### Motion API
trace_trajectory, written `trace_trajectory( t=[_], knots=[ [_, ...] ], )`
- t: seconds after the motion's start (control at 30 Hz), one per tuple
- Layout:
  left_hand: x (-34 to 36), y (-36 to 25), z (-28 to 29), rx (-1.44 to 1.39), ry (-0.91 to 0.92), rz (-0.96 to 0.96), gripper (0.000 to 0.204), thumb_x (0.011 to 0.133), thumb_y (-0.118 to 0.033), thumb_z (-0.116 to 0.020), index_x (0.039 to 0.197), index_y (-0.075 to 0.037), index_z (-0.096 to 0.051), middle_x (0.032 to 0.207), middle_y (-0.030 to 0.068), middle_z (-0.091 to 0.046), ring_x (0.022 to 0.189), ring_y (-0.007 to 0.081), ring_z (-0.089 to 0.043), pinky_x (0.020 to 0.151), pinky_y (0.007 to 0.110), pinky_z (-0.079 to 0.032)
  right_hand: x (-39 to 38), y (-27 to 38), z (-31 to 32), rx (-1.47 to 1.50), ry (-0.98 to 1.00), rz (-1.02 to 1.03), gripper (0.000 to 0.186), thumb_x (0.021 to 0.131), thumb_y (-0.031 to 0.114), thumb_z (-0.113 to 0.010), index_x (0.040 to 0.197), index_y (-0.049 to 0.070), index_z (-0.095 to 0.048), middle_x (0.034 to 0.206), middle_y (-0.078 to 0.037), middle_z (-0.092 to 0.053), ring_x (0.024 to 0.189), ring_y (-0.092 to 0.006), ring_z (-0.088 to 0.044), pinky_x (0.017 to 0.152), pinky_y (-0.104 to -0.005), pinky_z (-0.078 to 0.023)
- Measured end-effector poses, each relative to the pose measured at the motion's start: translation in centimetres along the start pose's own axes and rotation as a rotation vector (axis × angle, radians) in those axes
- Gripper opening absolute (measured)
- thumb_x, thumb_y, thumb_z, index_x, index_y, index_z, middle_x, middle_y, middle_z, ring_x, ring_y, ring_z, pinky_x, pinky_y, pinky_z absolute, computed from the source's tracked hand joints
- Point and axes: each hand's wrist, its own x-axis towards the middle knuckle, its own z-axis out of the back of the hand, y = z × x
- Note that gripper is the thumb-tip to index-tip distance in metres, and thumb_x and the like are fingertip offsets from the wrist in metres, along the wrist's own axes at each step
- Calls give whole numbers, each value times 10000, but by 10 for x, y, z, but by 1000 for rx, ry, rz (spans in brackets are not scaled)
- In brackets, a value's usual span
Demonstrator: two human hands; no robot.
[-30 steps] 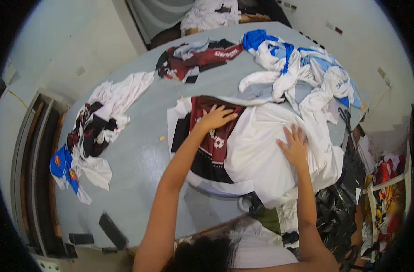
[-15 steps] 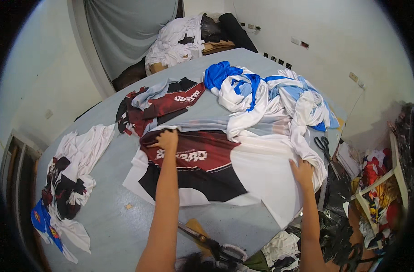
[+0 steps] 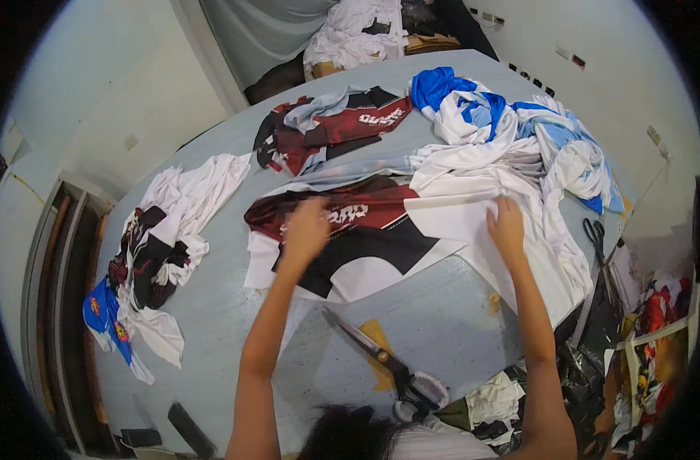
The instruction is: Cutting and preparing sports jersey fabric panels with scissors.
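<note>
Jersey (image 3: 365, 230), maroon and black, lies spread mid-bench (image 3: 442, 322); left hand (image 3: 308, 228) presses flat on it, right hand (image 3: 507, 226) flat on white cloth (image 3: 473, 222) beside. Shears (image 3: 381, 356) lie near.

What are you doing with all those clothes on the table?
A person is spreading out a dark red, black and white fabric piece on a grey table. The left hand presses flat on its red part, and the right hand rests on white cloth beside it. Big scissors lie near the table's front edge, untouched. More heaps of fabric sit around: a blue and white pile at the back right and a white one on the left.
</note>
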Motion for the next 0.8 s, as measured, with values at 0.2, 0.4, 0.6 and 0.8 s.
trace_trajectory(
  t=[0.2, 0.4, 0.6, 0.8],
  knots=[
    [-52, -107, -45, -142, 567, -487, 462, 949, -371, -319, 1378, -199, -338, 1457, 108, -242, 1362, 311, -152, 1082, 511, -84, -208, 162, 109, 491, 631, 317, 338, 776, 280, -627, 1007, 43, -558, 964, -113, -551, 885, -271, -527, 781, -370, -412],
    [-65, -87, -26, -36, 773, -579, 418, 951, -407, -302, 1343, -295, -396, 1461, 41, -254, 1371, 291, -126, 1085, 522, -49, -275, 181, 127, 87, 409, 369, 443, 745, 292, -633, 1103, 53, -526, 1032, -92, -514, 930, -244, -498, 794, -365, -361],
    [-87, -65, 22, -570, 830, -172, 362, 933, -321, -441, 1144, -71, -597, 1146, 64, -610, 1188, 221, -472, 1023, 366, -301, -273, 175, 148, 118, 626, 223, 411, 705, 231, -626, 1043, 17, -529, 909, -168, -555, 832, -315, -537, 719, -394, -405],
    [-89, -94, 6, -507, 520, -75, 272, 882, -241, -512, 1061, -75, -632, 914, 69, -677, 840, 192, -638, 756, 299, -479, -280, 119, 197, 818, 1376, -326, 295, 771, 220, -619, 895, -34, -533, 729, -166, -582, 645, -314, -594, 598, -365, -471]
  ],
)
